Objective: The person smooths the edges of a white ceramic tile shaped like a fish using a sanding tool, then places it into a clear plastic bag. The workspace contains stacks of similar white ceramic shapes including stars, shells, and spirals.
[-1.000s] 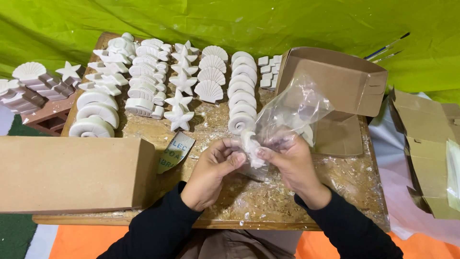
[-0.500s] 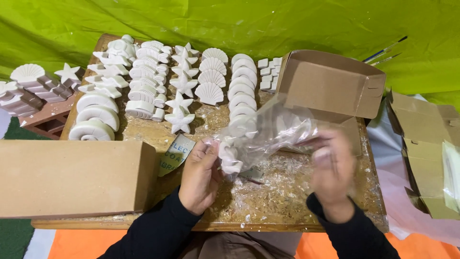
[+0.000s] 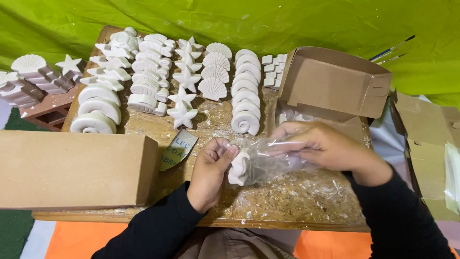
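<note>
Over the board (image 3: 287, 206), both hands' fingers (image 3: 225, 152) pinch the bagged plaster piece (image 3: 238, 169).

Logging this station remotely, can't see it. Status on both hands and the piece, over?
Left hand pinching white plaster piece at the mouth of clear plastic bag. Right hand gripping the bag. Rows of white casts behind, apart from the hands.

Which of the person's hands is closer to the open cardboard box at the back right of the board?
The right. The right hand lies on the clear plastic bag just in front of the open cardboard box; the left hand pinches the white plaster piece farther left of it.
</note>
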